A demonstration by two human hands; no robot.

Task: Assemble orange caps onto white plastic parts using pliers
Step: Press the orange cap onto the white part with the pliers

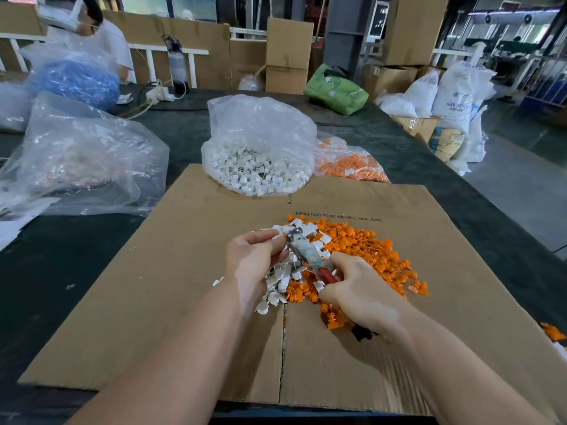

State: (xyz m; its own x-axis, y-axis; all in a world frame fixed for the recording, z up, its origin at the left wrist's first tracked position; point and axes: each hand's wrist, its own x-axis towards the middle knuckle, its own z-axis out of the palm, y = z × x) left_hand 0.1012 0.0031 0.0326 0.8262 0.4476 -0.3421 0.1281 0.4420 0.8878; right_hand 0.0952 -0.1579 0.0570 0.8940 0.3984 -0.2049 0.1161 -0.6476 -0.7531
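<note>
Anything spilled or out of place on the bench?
Mostly tidy. A few small orange plastic caps lie off the flattened brown cardboard sheet, at the table's right edge, away from the main loose orange cap pile. One small white plastic bit sits alone left of the piles.

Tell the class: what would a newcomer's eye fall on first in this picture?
First, the orange caps heaped mid-cardboard, with white parts piled at their left edge. Above that heap, the right hand grips the pliers, whose tip meets the left hand. Behind, a clear bag of white pieces sits at the cardboard's far edge.
</note>
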